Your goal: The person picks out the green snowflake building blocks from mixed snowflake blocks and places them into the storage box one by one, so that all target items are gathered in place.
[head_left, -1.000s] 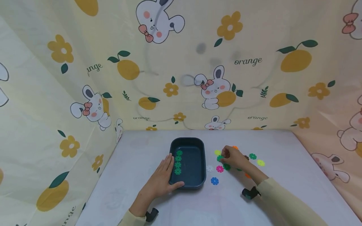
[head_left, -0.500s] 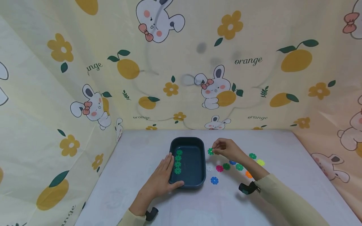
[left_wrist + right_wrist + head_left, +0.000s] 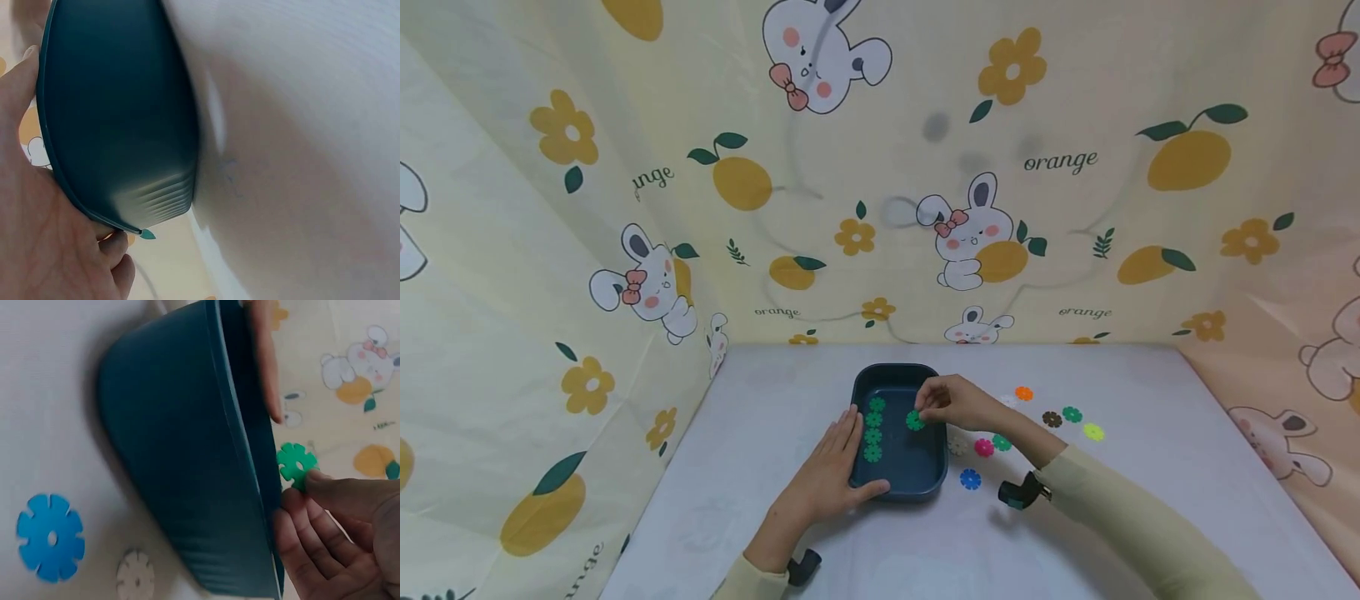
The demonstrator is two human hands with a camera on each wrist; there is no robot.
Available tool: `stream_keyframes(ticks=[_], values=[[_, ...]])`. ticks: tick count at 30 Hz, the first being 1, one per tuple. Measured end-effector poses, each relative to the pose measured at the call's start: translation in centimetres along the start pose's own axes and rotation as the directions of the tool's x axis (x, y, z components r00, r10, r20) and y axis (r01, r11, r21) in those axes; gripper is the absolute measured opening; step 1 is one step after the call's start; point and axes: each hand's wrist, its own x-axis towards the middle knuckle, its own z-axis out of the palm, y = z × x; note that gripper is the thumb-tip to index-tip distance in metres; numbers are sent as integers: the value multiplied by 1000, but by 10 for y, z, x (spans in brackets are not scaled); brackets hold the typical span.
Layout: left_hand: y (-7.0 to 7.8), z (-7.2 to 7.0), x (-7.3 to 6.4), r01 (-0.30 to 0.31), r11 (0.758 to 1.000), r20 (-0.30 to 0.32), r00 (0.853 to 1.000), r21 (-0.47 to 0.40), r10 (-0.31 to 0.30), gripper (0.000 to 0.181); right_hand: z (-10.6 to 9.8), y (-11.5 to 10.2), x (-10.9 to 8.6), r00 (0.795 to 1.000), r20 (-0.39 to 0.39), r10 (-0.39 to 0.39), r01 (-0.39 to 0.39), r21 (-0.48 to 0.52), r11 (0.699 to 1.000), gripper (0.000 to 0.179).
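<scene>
A dark blue-green rectangular tray [image 3: 898, 483] stands on the table, with several green notched discs [image 3: 872, 436] in a column along its left side. My left hand [image 3: 827, 477] rests on the tray's left and near rim, fingers straight. Over the tray's right part, my right hand [image 3: 957, 403] pinches one green notched disc [image 3: 296, 464] between thumb and fingertips. In the left wrist view the left hand [image 3: 50, 225] lies along the rim, and the tray's inside is hidden there.
Right of the tray lie loose notched discs: blue [image 3: 970, 479], pink [image 3: 984, 447], brown [image 3: 1052, 419], yellow [image 3: 1093, 432], orange [image 3: 1024, 393] and green [image 3: 1072, 414]. The right forearm hides part of that area. A patterned cloth [image 3: 910, 250] hangs behind the table.
My right hand has carried the green disc leftward from the loose pieces to over the tray. The left hand stays in place on the rim.
</scene>
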Motion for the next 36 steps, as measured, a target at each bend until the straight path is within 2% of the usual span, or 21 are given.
stream_keyframes(ticks=[6, 16, 19, 23, 28, 36], values=[[-1, 0, 1, 3, 1000, 3, 1000, 7, -3, 117, 18, -4, 18, 992, 123, -6, 13, -54, 998, 5], [-1, -2, -2, -12, 1000, -2, 1000, -10, 12, 115, 35, -2, 42, 965, 261, -34, 66, -114, 991, 6], [-1, -2, -2, -13, 1000, -2, 1000, -11, 13, 115, 35, -2, 47, 953, 303, -14, 58, -136, 989, 6], [-1, -2, 0, -10, 1000, 2, 1000, -8, 10, 115, 36, -2, 52, 934, 353, 53, 7, -168, 986, 6], [-2, -1, 1, -4, 1000, 7, 1000, 2, 4, 115, 40, 1, 56, 925, 369, 92, -16, -202, 979, 7], [0, -3, 0, -2, 1000, 16, 1000, -3, 2, 115, 45, -5, 55, 930, 345, 129, -40, -254, 966, 8]])
